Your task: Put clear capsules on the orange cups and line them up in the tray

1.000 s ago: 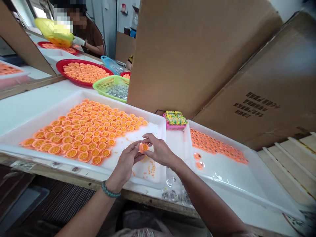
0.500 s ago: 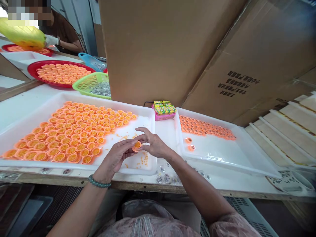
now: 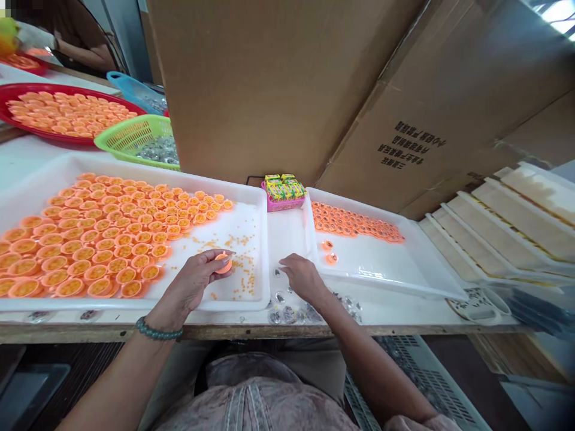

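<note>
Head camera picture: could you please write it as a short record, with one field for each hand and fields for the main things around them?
left hand: holds an orange cup over the left tray
right hand: near loose clear pieces; contact cannot be told
left tray: many filled cups, scattered yellow bits
right tray: orange pieces massed along the back, two apart
between trays, toward the back: pink basket with yellow-green packets

orange cup (image 3: 223,264), one: small, rounded, held, just left of the frame's centre and below it. clear pieces (image 3: 287,314), several: small, shiny, dark-flecked, lying loosely clustered at lower centre, slightly right.
</note>
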A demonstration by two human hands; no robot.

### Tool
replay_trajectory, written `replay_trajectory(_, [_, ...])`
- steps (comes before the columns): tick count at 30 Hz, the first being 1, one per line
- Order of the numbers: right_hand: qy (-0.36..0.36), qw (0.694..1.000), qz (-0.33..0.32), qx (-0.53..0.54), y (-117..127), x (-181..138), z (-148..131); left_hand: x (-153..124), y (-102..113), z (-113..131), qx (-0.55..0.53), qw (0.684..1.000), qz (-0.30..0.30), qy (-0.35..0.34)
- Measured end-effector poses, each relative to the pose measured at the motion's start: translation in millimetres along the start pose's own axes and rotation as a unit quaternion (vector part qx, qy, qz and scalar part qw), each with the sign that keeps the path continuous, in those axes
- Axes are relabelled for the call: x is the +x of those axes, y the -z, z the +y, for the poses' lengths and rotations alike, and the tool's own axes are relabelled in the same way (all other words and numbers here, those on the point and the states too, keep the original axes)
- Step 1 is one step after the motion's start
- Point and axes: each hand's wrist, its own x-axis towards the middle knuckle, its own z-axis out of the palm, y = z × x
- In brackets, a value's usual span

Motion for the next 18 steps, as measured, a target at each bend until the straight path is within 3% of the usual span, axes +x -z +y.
replay_trajectory(3, [0.035, 0.998, -0.022, -0.047, -22, -7, -3, 0, -1, -1, -0.013, 1.000, 0.006, -0.010])
replay_trajectory(7, [0.056, 0.994, -0.017, -0.096, -31, -9, -5, 0, -3, 0, -0.045, 0.999, 0.010, -0.015])
replay_trajectory(12, [0.050, 0.997, 0.026, -0.057, -31, -8, -5, -2, -3, 2, -0.098, 0.995, 0.022, -0.009])
replay_trajectory(18, [0.001, 0.997, 0.077, -0.030, -46, 3, -11, -5, -1, 4, -0.154, 0.988, -0.017, -0.013])
